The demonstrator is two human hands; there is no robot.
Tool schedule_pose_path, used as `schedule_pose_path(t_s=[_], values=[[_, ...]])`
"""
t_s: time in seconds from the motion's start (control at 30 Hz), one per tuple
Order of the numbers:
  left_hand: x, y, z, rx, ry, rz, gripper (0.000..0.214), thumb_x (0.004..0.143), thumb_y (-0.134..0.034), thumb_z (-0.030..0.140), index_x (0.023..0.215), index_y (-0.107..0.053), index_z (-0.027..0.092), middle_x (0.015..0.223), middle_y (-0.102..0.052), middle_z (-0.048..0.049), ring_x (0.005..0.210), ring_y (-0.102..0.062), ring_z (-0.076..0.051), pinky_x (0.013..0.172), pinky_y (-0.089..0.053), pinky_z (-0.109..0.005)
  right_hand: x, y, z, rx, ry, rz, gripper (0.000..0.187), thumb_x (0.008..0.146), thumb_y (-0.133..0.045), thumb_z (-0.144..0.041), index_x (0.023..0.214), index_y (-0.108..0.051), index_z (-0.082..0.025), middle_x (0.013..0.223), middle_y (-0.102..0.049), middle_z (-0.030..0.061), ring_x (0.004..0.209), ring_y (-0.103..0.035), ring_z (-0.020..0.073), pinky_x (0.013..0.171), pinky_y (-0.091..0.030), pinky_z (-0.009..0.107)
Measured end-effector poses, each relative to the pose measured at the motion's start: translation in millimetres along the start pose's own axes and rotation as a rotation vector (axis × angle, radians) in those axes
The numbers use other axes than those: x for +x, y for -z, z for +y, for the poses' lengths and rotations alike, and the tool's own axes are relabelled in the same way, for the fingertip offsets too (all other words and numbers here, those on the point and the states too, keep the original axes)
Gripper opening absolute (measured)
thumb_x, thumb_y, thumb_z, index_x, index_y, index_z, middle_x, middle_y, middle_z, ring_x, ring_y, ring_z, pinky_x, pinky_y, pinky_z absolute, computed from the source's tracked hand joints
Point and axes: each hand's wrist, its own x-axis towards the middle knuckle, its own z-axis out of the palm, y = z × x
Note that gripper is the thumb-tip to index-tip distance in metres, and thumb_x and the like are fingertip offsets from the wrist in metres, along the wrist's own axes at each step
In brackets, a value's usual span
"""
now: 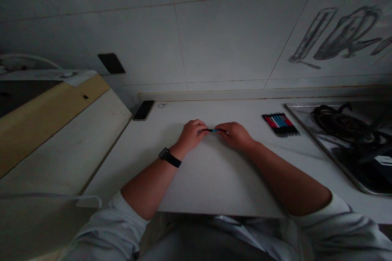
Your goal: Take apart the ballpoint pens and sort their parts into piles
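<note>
Between my two hands, a slim black pen with a blue section [214, 130] lies roughly level, just above or on the white counter [211, 183]; which of the two I cannot tell. The fingers of my left hand [192, 133] close on its left end. On the same wrist sits a black watch [169, 157]. My right hand [234, 133] pinches the right end, its fingertips hiding part of the pen. To the right of that hand, a row of pens [281, 124] with black, red, white and blue parts lies side by side on the counter.
At the back left lies a dark phone [143, 110], with a small ring-like item [162, 105] beside it. A gas stove [352, 138] with a metal rim is set into the right side. A large pale cabinet or appliance [67, 138] borders the left. The tiled wall [220, 40] rises behind.
</note>
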Motion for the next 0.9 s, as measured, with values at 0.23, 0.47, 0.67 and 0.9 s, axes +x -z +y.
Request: schedule_pose_path(t_s=[0.23, 0.47, 0.67, 0.9], values=[[1.3, -0.7, -1.2, -0.052, 0.063, 0.112, 0.014, 0.097, -0.068, 0.033, 0.099, -0.079, 0.023, 0.100, -0.072, -0.0050, 0.096, -0.066, -0.021, 0.091, -0.054, -0.039, 5.0, -2.8, 16.7, 0.435, -0.290, 0.271, 0.030, 0.085, -0.074, -0.042, 0.107, -0.072, -0.022, 0.095, -0.075, 0.0079, 0.085, -0.069, 0.0228, 0.081, -0.055, 0.039], [-2.5, 2.1, 9.2, -0.146, -0.058, -0.066, 0.029, 0.101, -0.060, 0.045, 0.109, -0.077, 0.024, 0.113, -0.069, -0.0078, 0.108, -0.065, -0.022, 0.100, -0.053, -0.041, 10.5, 1.8, 8.5, 1.188, -0.473, 0.327, 0.039, 0.074, -0.082, -0.052, 0.094, -0.062, -0.025, 0.101, -0.071, 0.0024, 0.091, -0.068, 0.0170, 0.086, -0.058, 0.036], [-4.0, 3.4, 7.7, -0.161, 0.001, -0.109, 0.042, 0.107, -0.043, 0.049, 0.123, -0.071, 0.024, 0.119, -0.070, -0.0082, 0.114, -0.065, -0.022, 0.105, -0.051, -0.043, 10.6, 6.8, 21.8, 1.172, -0.579, 0.547, 0.053, 0.075, -0.077, -0.050, 0.119, -0.053, -0.033, 0.093, -0.068, -0.0020, 0.077, -0.067, 0.0158, 0.078, -0.057, 0.036], [-4.8, 0.8, 4.8, -0.110, 0.006, -0.124, 0.041, 0.106, -0.046, 0.051, 0.121, -0.071, 0.023, 0.119, -0.070, -0.0090, 0.114, -0.065, -0.024, 0.105, -0.051, -0.045, 11.1, 9.8, 31.3, 1.095, -0.557, 0.566, 0.048, 0.075, -0.073, -0.049, 0.114, -0.052, -0.032, 0.087, -0.064, -0.0038, 0.070, -0.063, 0.0137, 0.072, -0.054, 0.033]])
